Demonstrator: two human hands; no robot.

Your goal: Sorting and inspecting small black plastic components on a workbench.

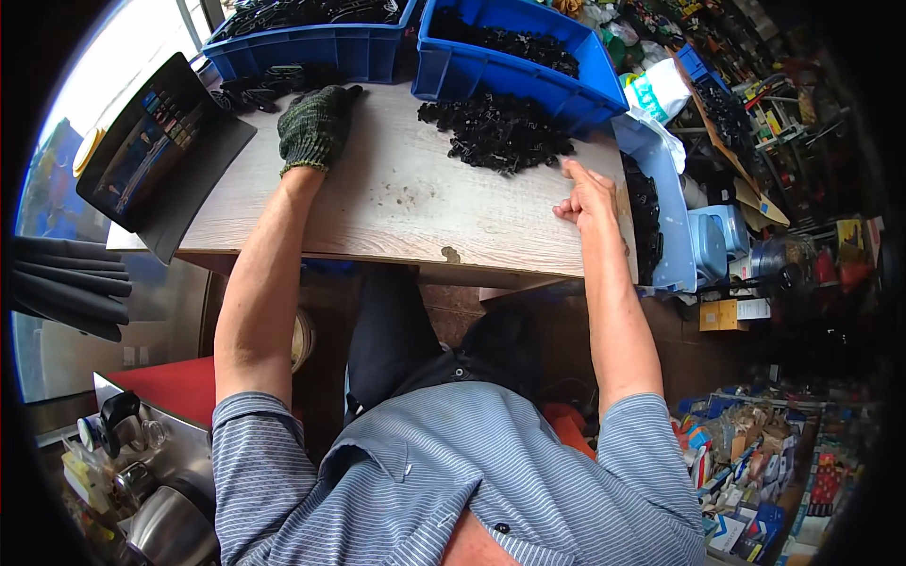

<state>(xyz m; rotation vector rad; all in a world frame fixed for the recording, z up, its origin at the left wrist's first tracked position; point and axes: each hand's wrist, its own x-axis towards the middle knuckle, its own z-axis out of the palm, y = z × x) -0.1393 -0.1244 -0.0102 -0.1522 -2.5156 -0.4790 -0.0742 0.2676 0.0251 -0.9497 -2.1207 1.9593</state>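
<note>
My left hand (316, 127), in a dark green knitted glove, rests at the far left of the table with its fingers curled under. A dark tip sticks out at its right side; what the fingers hold, if anything, is hidden. Just beyond and left of it lie long black plastic parts (260, 90). My bare right hand (590, 196) is over the table's right edge, empty, index finger stretched out and thumb apart. Its fingertip is close to the right end of a heap of small black parts (500, 132).
Two blue bins (377, 52) (604, 80) of black parts stand along the back of the pale wooden table (406, 212). A screen (151, 141) leans at the left. A light blue bin (675, 226) sits beside the right edge; crowded goods (764, 462) fill the right side.
</note>
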